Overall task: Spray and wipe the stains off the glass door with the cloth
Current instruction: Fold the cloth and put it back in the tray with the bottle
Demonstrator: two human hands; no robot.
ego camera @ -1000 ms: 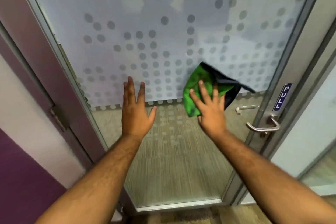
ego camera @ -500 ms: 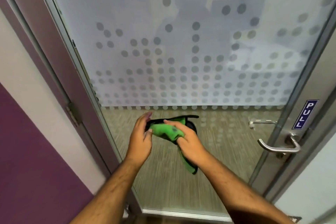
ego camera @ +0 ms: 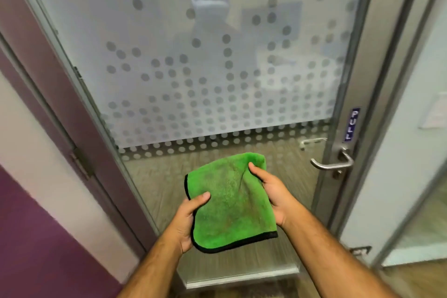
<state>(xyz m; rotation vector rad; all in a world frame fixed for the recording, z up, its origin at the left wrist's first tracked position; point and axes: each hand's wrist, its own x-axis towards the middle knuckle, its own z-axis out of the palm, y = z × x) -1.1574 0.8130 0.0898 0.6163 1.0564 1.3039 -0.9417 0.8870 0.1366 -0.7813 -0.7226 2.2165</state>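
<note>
Both hands pinch the green cloth [ego camera: 229,203] flat between them — left hand [ego camera: 186,220] at its near-left edge, right hand [ego camera: 271,191] at its far-right edge — just before the glass door [ego camera: 217,68]. Best present a clean, smooth face before wiping.

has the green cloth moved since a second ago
Yes. The green cloth was pressed on the glass level with the door handle; now it is lower, off the glass, spread between the left hand and right hand.

The cloth [ego camera: 229,201] is in front of the door [ego camera: 217,68], between two hands. The handle [ego camera: 331,164] is to its right.
</note>
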